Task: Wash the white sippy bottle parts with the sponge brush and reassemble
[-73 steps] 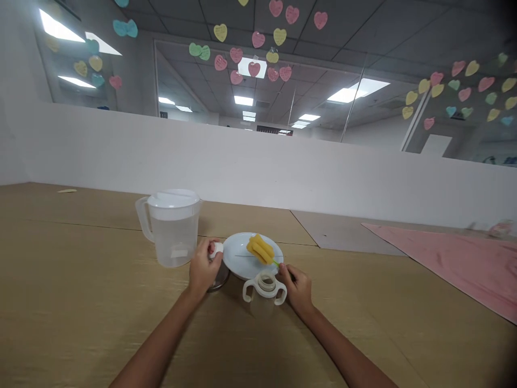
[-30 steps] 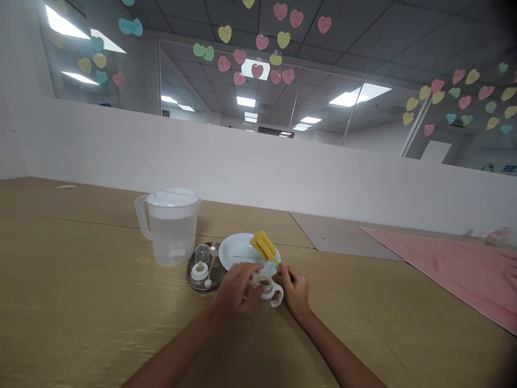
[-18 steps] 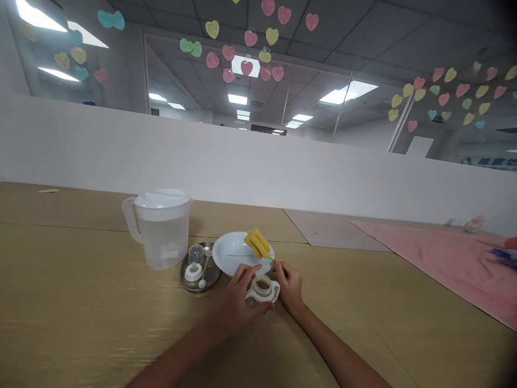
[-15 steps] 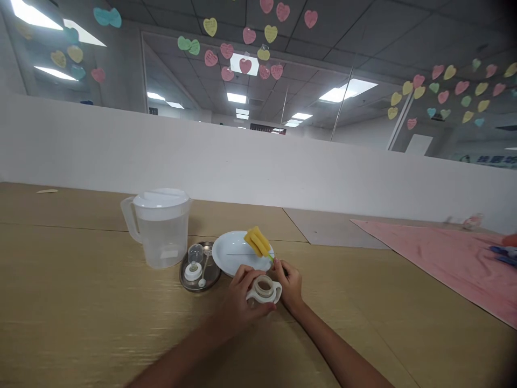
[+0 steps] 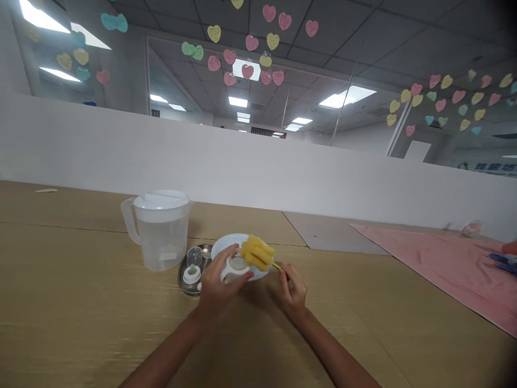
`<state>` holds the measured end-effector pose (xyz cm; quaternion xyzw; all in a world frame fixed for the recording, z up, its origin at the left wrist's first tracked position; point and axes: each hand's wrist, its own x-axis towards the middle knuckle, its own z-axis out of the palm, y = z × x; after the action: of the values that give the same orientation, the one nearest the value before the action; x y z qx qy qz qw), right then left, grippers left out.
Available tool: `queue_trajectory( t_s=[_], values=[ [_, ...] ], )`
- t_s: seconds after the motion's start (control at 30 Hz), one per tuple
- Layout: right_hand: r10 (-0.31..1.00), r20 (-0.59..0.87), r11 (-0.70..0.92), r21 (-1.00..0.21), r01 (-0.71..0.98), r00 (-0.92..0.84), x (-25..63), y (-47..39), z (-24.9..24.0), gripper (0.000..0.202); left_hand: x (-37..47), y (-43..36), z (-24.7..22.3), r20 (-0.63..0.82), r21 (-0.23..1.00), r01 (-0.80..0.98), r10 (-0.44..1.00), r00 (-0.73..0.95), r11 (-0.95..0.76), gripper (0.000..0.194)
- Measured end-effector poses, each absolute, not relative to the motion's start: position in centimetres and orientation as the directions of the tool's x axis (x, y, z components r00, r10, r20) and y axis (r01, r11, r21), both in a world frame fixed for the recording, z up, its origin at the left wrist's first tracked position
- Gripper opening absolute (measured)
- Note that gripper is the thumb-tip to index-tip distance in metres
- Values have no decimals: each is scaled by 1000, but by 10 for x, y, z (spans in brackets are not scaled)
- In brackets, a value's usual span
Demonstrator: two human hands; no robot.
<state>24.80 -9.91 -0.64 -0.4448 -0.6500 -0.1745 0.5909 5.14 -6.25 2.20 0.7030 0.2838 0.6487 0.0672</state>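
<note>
My left hand (image 5: 214, 285) is wrapped around a baby bottle (image 5: 229, 271) with white side handles, its collar and cap off. Between thumb and fingers, my right hand (image 5: 294, 290) grips the green handle of a bottle brush (image 5: 257, 252) with a yellow sponge head. The sponge lies right beside the bottle's mouth, partly covering it; whether they touch I cannot tell. Both are over a white plate (image 5: 220, 245). Left of it, a steel tray (image 5: 182, 285) bears a white collar with a teat (image 5: 191, 275), a clear cap (image 5: 194, 255) and a white stick-like tool partly hidden by my left hand.
A lidded clear pitcher (image 5: 162, 242) with a handle stands behind the tray. At the right a pink cloth (image 5: 436, 264) covers the table, with a blue and orange item (image 5: 504, 261) at the frame's edge. A white partition (image 5: 242, 167) rises along the back.
My left hand has shifted left with the bottle, which now tilts. The brush's sponge head has come down and turned sideways to the bottle's mouth. My right hand has moved slightly right and down.
</note>
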Motion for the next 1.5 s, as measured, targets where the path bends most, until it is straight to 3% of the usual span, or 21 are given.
queue_trajectory(
  t_s=[0.13,0.23,0.33,0.5,0.67,0.9,0.97,1.03,1.1,1.17,1.2,1.3,1.43,1.5],
  values=[
    [321,946,501,-119,857,-57,251,-98,-4,26,37,-45,27,949,297,500,311,-59,-813,48],
    [297,936,421,51,906,-190,259,-95,-3,24,22,-31,26,976,32,587,151,154,-809,50],
    [312,905,334,181,925,-290,262,-94,-2,21,11,-22,23,935,-151,593,80,345,-791,52],
    [338,884,277,235,932,-323,247,-95,-6,20,20,-30,23,869,-369,585,-44,493,-722,40],
    [294,903,341,206,917,-312,233,-95,-11,18,40,-46,27,759,-532,473,-147,635,-702,31],
    [330,897,303,194,933,-294,261,-88,-7,18,28,-29,33,792,-511,577,-88,604,-638,36],
    [383,893,279,134,951,-238,267,-86,-10,20,22,-23,32,807,-493,601,-73,586,-629,37],
    [428,902,228,-37,973,-66,271,-82,-12,27,15,-18,31,835,-444,638,-32,549,-629,38],
    [429,869,104,-321,941,249,276,-79,-14,37,9,-16,30,878,-358,685,20,478,-635,39],
    [417,725,-74,-574,816,548,282,-76,-14,46,5,-17,29,911,-286,697,39,411,-658,43],
    [446,641,-164,-628,761,625,286,-74,-14,48,5,-19,29,920,-270,683,26,390,-679,46],
    [630,455,-344,-563,752,629,295,-70,-16,45,11,-34,30,914,-295,561,-57,402,-773,51],
    [748,400,-336,-459,822,529,293,-67,-19,37,34,-67,28,822,-417,240,-252,511,-877,44],
    [792,385,-312,-414,855,475,289,-67,-19,36,47,-80,24,795,-400,132,-272,542,-907,49]
  ],
)
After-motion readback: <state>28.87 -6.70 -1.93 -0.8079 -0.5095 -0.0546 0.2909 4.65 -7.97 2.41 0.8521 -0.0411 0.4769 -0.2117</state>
